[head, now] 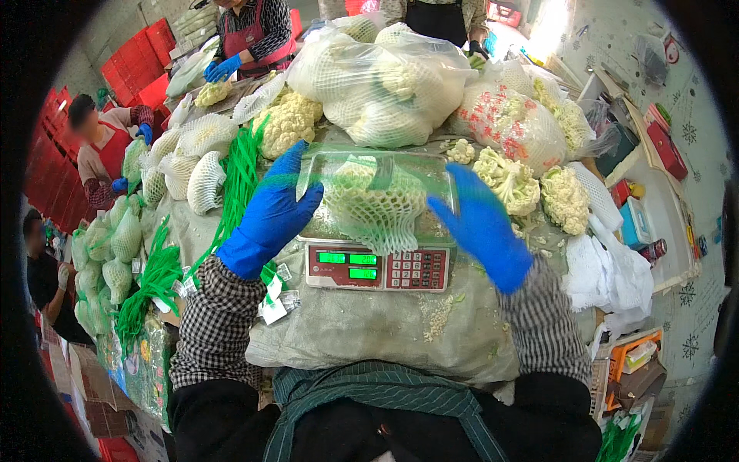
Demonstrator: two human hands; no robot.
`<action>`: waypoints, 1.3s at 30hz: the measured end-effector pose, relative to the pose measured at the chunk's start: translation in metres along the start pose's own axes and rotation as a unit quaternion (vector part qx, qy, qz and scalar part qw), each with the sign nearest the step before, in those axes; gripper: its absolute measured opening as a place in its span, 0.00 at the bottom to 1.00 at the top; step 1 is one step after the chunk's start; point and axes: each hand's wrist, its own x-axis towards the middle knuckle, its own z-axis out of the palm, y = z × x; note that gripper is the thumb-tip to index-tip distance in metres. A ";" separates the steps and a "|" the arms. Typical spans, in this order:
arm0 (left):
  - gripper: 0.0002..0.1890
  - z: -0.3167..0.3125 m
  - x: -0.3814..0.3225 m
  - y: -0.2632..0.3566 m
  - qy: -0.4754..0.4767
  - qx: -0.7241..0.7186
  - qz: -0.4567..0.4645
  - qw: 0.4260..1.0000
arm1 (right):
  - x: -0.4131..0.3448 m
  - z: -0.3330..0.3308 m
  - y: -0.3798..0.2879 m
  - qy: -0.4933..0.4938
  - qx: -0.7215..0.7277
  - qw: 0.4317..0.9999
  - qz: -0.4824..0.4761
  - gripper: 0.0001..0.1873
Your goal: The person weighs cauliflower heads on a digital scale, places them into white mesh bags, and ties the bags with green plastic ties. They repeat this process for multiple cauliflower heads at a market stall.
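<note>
A cauliflower in a white foam net sleeve lies on the pan of a red-and-silver digital price scale before me. My left hand, in a blue glove, is left of the pan with its thumb apart from the fingers. My right hand, gloved alike, is at the pan's right side and slightly blurred. A sheer green mesh net is stretched between both hands, passing over the fingers and above the cauliflower. Its exact edges are blurred. Lit green displays show on the scale's front.
Behind the scale sit a clear bag of sleeved cauliflowers and loose cauliflower pieces. Green net strips lie left, near netted cauliflowers. White foam sleeves are piled right. Other people work at the far side and left.
</note>
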 end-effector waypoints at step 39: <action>0.27 0.099 0.067 -0.056 -0.150 -0.518 -0.160 0.827 | 0.090 0.050 0.063 -0.298 0.625 0.646 0.321 0.14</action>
